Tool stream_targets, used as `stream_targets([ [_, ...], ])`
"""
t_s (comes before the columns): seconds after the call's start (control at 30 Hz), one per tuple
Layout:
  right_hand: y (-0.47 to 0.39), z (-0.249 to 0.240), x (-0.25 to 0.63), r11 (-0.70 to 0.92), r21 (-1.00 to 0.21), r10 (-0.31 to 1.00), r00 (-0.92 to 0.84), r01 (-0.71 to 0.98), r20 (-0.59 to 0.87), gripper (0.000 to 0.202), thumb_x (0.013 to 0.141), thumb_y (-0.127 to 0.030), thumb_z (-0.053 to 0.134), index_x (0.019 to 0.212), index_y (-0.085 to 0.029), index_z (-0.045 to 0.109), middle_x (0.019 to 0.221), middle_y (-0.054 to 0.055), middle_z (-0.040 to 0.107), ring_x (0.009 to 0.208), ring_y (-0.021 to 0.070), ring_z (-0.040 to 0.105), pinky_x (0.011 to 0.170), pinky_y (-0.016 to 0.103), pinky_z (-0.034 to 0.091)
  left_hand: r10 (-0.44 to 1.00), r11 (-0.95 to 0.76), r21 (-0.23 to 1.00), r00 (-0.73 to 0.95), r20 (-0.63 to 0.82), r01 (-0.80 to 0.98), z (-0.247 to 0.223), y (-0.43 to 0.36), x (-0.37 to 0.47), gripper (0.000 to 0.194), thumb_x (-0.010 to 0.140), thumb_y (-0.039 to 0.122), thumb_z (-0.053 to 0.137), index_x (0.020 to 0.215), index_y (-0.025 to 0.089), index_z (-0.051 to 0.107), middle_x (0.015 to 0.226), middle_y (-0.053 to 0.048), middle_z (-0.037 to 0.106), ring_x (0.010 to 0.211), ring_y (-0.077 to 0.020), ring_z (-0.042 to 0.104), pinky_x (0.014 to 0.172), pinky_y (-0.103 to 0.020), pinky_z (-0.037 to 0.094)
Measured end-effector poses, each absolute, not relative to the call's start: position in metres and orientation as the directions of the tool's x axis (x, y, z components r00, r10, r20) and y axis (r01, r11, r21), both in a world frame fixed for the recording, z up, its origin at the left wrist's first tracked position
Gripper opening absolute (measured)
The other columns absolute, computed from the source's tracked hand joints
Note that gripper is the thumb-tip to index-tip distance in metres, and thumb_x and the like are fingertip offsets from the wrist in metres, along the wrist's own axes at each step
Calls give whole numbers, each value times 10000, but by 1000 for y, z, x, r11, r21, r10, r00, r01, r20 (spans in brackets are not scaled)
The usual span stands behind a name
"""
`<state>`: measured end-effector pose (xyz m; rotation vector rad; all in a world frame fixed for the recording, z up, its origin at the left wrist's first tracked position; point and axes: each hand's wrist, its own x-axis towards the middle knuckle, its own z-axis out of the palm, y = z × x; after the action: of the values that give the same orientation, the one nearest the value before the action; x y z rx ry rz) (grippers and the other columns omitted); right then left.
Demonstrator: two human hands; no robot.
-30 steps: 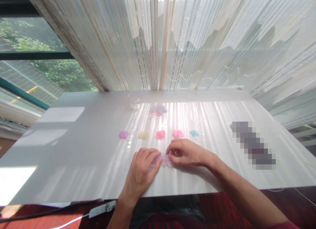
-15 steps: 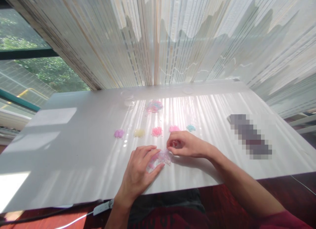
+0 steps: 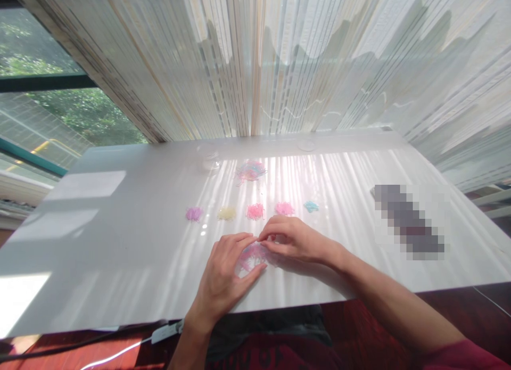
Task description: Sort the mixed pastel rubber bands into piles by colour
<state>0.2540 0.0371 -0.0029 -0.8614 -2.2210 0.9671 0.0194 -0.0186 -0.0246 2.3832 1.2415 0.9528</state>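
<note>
On the white table, near its front edge, lies a mixed pile of tiny pale pink and lilac rubber bands [image 3: 252,257]. My left hand [image 3: 227,271] curves around the pile's left side, thumb and fingers apart. Over the pile's upper right edge my right hand [image 3: 297,241] is pinched, its fingertips close to the left index finger; what sits in the pinch is too small to make out. Beyond the hands runs a row of small sorted heaps: purple bands [image 3: 194,214], yellow bands [image 3: 227,213], coral-red bands [image 3: 255,211], pink bands [image 3: 285,208] and teal bands [image 3: 311,206].
Farther back lies a mixed heap of bands [image 3: 251,171]. A clear round container [image 3: 209,162] stands behind it to the left, a clear round lid [image 3: 306,145] to the right. A blurred-out dark object [image 3: 409,221] lies at the right. Striped curtains [image 3: 251,66] hang beyond the table [image 3: 139,242].
My right hand has moved left across the pile, toward my left fingertips, still pinched. The pink heap is now more exposed. My left hand has stayed in place.
</note>
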Motion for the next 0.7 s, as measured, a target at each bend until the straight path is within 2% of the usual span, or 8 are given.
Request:
stream_targets([
  [0.17, 40, 5, 270, 465, -756, 772, -629, 461, 91, 168, 928, -145, 616, 1015, -172, 758, 869, 33, 717, 762, 152, 636, 727, 277, 516, 802, -594, 510, 409, 435, 622, -24, -20, 19, 334, 976, 240, 699, 1296, 248, 602, 1208, -97, 710, 1114, -279, 661, 941, -455, 553],
  [0.3, 40, 11, 279, 464, -704, 752, -659, 538, -8, 151, 930, -183, 656, 1043, -178, 756, 897, 41, 698, 804, 166, 640, 761, 295, 520, 788, -614, 471, 459, 410, 633, -22, -21, 21, 348, 964, 256, 708, 1302, 239, 627, 1239, -106, 709, 1136, -289, 659, 942, -454, 546],
  [0.47, 40, 7, 275, 498, -684, 719, -694, 532, -16, 125, 976, -201, 647, 1014, -173, 763, 927, 59, 674, 829, 178, 640, 763, 298, 513, 780, -624, 438, 482, 400, 647, -20, -20, 23, 349, 950, 262, 724, 1288, 215, 650, 1236, -110, 719, 1129, -292, 664, 924, -442, 541],
  [0.7, 40, 10, 277, 492, -725, 736, -676, 482, 51, 84, 940, -143, 662, 950, -172, 741, 893, 33, 670, 810, 159, 629, 754, 278, 509, 789, -613, 468, 464, 404, 636, -21, -19, 23, 359, 959, 257, 713, 1305, 217, 620, 1247, -112, 710, 1138, -290, 661, 940, -448, 541],
])
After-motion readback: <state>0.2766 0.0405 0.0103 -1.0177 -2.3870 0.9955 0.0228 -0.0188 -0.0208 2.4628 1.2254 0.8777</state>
